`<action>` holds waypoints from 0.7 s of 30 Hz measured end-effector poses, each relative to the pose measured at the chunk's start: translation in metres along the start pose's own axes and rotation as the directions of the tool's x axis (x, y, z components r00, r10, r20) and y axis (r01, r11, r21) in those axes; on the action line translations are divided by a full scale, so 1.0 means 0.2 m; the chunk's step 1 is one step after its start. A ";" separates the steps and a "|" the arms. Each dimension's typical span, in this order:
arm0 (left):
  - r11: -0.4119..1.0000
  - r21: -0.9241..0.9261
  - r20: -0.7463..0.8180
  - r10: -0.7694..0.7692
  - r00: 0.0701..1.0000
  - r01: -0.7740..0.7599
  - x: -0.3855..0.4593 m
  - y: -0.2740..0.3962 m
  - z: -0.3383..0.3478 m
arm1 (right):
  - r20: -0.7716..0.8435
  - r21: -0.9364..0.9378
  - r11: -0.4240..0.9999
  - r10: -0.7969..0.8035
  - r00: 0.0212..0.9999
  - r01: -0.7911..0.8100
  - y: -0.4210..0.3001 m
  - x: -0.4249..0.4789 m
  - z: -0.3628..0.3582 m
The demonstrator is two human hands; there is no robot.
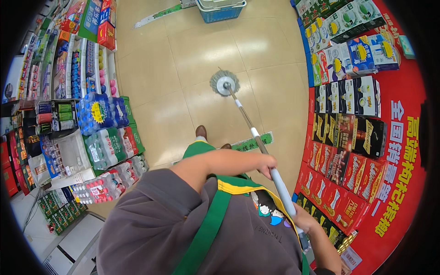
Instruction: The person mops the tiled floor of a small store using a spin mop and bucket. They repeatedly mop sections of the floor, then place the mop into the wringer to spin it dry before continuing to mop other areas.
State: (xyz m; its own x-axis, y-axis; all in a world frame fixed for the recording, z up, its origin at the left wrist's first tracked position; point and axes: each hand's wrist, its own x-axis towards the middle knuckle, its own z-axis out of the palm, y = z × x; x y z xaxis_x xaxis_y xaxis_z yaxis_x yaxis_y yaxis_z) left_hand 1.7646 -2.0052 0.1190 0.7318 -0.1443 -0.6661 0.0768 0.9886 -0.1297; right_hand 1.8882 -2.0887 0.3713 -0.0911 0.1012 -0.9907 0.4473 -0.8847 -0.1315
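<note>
A mop with a long metal and pale grey handle (pixel 245 116) runs from my body out to the floor. Its round head of grey strands (pixel 224 83) rests on the beige tiles ahead of my feet. My left hand (pixel 268 165) is closed around the upper part of the handle. Nearer my body, my right hand (pixel 304 218) grips the handle close to its end. A green apron with yellow trim (pixel 240 184) hangs across my front.
Shelves of packaged goods (pixel 79 68) line the left, with shrink-wrapped bottle packs (pixel 110 146) beside the aisle. Stacked drink cartons (pixel 343 172) stand along the right against a red display (pixel 405 137). Blue and white shopping baskets (pixel 220 14) are stacked ahead. Green floor tape (pixel 252 141) crosses the tiles.
</note>
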 end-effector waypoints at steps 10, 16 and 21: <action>0.961 -0.003 -0.356 0.256 0.899 -0.275 -0.14 0.31 -0.25 | -0.053 -0.366 0.928 -0.100 0.994 0.074 -0.36 0.39 -0.01; 0.897 0.046 -0.495 0.403 0.770 -0.441 -0.51 0.96 -0.95 | 0.005 -0.338 0.917 -0.224 0.975 0.212 -1.19 0.84 0.27; 0.684 0.238 -0.602 0.661 0.448 -0.690 -0.96 1.67 -1.76 | 0.061 -0.304 0.842 -0.449 0.891 0.445 -2.10 1.42 0.63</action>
State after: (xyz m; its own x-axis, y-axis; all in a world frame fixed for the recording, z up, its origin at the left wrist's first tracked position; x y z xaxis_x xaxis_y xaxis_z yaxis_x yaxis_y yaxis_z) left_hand 1.4115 -1.6617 -0.0546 -0.0295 0.5622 -0.8265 -0.2911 0.7862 0.5451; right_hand 1.5629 -1.7453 0.1504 -0.3367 0.4597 -0.8218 0.6067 -0.5615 -0.5627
